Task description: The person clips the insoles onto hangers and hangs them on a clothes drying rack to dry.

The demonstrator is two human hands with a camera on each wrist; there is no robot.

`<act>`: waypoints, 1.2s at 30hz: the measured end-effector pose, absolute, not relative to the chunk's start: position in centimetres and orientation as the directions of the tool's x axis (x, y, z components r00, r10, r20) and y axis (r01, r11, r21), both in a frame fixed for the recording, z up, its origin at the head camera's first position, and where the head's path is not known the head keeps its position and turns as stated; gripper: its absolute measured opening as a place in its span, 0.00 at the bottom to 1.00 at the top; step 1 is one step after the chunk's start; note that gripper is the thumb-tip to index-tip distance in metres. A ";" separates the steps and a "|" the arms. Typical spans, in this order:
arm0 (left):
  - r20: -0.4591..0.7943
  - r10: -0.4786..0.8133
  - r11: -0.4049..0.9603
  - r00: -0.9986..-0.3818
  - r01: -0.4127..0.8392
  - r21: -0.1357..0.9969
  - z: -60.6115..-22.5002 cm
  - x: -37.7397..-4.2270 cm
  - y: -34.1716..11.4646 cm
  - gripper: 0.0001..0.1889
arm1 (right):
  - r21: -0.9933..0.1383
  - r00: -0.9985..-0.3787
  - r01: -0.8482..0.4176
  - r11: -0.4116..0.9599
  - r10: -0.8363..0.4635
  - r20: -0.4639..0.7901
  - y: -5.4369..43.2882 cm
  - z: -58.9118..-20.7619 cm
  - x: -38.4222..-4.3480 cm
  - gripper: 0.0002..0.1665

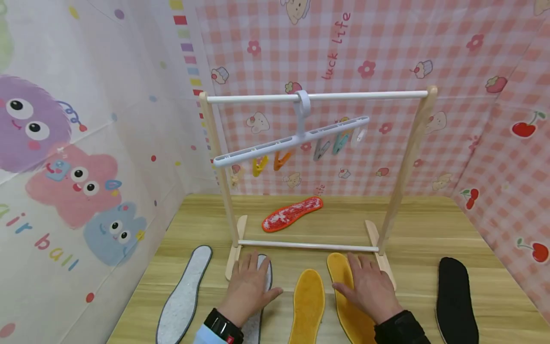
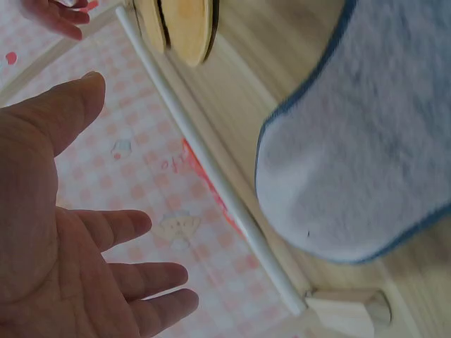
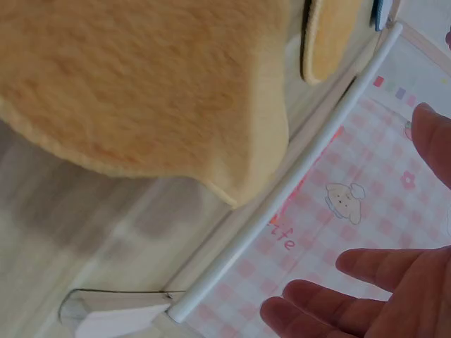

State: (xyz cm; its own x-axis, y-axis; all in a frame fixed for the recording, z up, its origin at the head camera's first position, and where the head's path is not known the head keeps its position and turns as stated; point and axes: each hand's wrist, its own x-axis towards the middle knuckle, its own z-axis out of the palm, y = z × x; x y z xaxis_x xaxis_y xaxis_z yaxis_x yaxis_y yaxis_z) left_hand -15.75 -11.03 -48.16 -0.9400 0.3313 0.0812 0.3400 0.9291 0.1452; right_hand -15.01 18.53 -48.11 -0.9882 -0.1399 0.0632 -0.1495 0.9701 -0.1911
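My left hand point(image 1: 247, 292) is over a grey, dark-edged insole point(image 1: 253, 330) in front of the rack, covering part of it. In the left wrist view the fingers are spread, with a gap between the hand point(image 2: 91, 260) and the grey insole point(image 2: 366, 134). Over the right one of two yellow insoles point(image 1: 349, 315) is my right hand point(image 1: 371, 291). The right wrist view has this hand point(image 3: 394, 299) with loosely extended fingers, apart from the fuzzy yellow insole point(image 3: 141, 84). Between the hands lies the other yellow insole point(image 1: 308, 306).
A wooden rack point(image 1: 404, 177) bears a pale hanger point(image 1: 292, 141) with several coloured clips point(image 1: 281, 161). Behind its low bar point(image 1: 307, 245) lies a red insole point(image 1: 292, 214). Another grey insole point(image 1: 182, 296) is at left, a black insole point(image 1: 457, 301) at right. Patterned cloth surrounds the wooden tabletop.
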 end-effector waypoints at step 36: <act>-0.272 0.371 0.926 -0.888 0.378 0.029 -52.5 -14.6 -5.3 0.44 | -0.122 -0.971 -0.226 0.966 -0.234 -0.054 12.6 -51.9 -12.6 0.36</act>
